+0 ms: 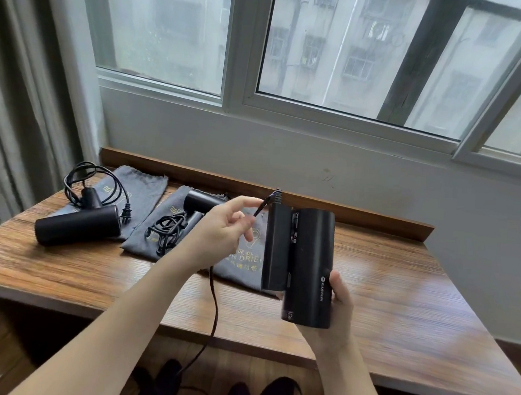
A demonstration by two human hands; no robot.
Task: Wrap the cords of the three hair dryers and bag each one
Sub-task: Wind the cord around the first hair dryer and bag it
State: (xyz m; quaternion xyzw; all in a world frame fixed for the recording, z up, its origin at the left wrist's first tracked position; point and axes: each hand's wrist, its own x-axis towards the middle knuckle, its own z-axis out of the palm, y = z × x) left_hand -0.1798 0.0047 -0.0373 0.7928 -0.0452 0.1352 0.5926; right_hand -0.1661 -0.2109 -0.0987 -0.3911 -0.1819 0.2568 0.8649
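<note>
Head view, right hand (335, 305) gripping folded hair dryer (308, 267) (upright), left hand (220, 234) pinching its cord (260, 211) — above table (399, 297).

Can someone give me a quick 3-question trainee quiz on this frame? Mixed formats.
1. True or false: the right hand holds the folded hair dryer above the table.
2. Multiple choice: the cord pinched by the left hand then runs: A) into a bag; B) down past the table edge toward the floor; C) around the dryer body.
3. Fill in: the other two dryers, the left dryer and the middle dryer, each lie partly on a grey ____.

Key: 1 true; 2 B; 3 bag.
</note>
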